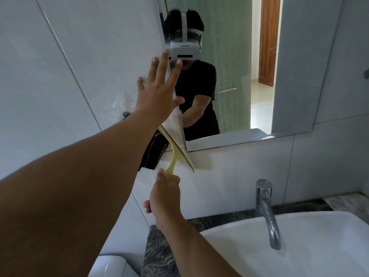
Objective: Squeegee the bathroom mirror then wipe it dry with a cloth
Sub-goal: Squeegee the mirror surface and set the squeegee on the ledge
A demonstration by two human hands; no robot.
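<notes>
Squeegee — slim, yellow — gripped by right hand below mirror; left hand splayed, empty.

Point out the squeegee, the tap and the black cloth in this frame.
squeegee (174,151): head view, on the yellow neck just below the blade.
tap (266,208): head view, on the upright metal body above the spout's bend.
black cloth (154,151): head view, on its middle, left of the squeegee.
</notes>
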